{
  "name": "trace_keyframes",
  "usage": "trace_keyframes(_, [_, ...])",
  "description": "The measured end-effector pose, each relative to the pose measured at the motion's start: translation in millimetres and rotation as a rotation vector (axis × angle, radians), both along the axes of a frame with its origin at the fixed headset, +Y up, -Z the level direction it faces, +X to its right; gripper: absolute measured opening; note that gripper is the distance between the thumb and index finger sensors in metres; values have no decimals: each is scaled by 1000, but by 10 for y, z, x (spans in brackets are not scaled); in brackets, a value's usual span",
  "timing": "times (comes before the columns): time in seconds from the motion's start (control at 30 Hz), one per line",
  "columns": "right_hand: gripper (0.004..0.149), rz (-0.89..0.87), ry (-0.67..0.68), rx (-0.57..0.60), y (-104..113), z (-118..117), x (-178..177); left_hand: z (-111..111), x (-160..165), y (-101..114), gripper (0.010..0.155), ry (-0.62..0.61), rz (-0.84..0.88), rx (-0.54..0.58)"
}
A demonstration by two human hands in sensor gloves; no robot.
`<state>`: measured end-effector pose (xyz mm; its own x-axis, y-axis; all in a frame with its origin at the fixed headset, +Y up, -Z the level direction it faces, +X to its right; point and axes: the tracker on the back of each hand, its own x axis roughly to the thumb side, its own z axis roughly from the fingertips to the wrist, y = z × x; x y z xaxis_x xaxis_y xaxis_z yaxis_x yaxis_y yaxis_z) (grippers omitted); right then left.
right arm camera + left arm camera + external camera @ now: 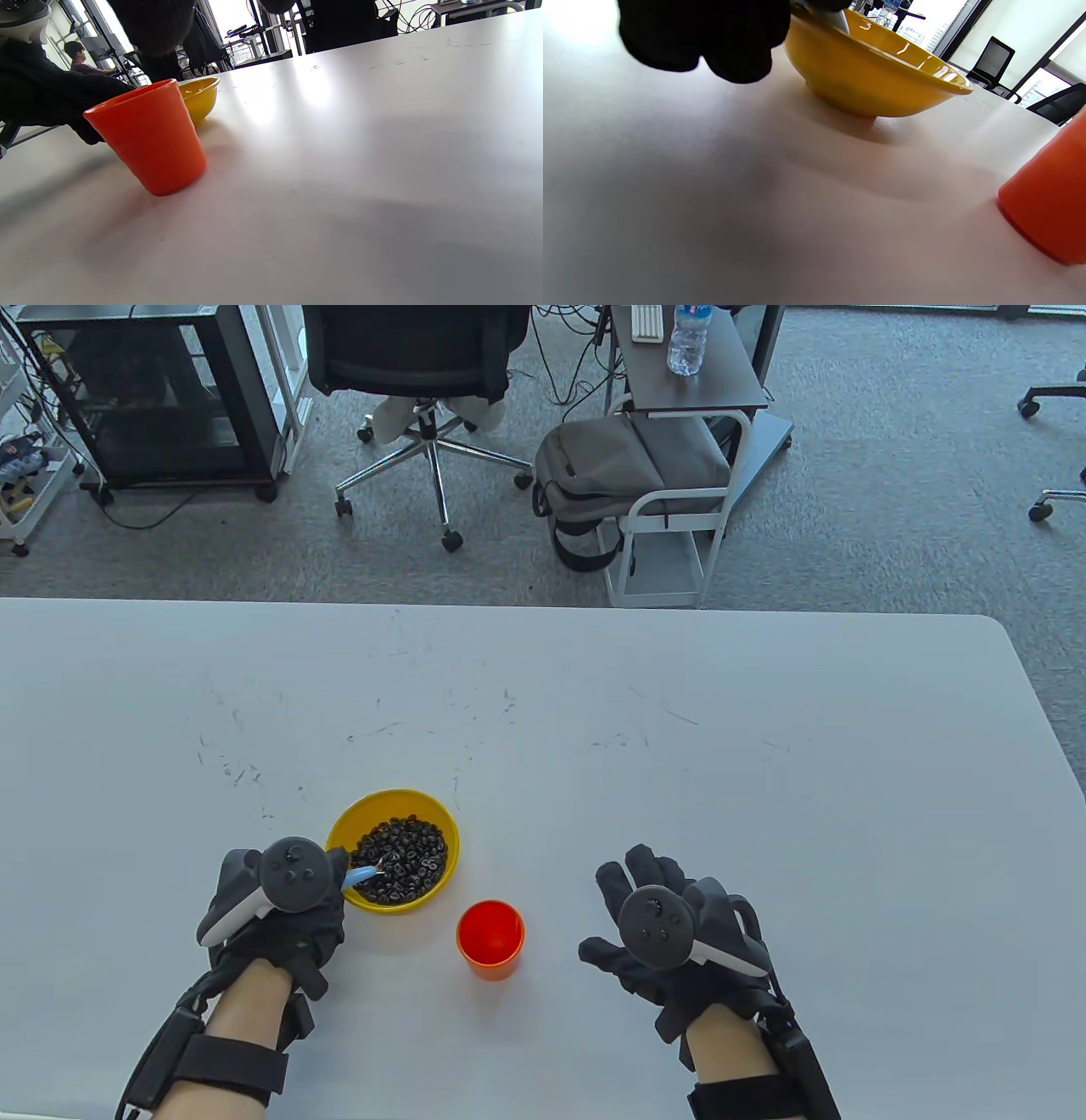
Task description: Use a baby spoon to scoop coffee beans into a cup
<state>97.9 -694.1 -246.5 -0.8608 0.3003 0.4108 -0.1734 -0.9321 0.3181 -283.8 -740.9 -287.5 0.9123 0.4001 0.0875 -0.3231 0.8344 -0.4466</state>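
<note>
Two hands in frame: left hand point(276, 903) lower left, gripping baby spoon point(366, 872) by blue handle, tip down in coffee beans point(401, 857) inside yellow bowl point(352, 816). Right hand point(670, 937) lower right, fingers spread, holding nothing. Orange cup point(490, 937) bottom centre, just beside bowl. Likely light, tippy cup; tiny, slick spoon, best pinched mid-handle, kept level.

Glossy yellow bowl point(882, 80), matt orange cup point(152, 140), smooth scuffed table point(679, 729).
</note>
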Motion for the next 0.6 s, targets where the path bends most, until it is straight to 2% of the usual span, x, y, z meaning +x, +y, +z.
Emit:
trace_keyframes(0.4, [84, -3, -3, -6, -9, -3, 11, 16, -222, 38, 59, 70, 236, 23])
trace_keyframes(0.6, [84, -4, -4, -10, -9, -2, 11, 37, -250, 133, 59, 56, 315, 72])
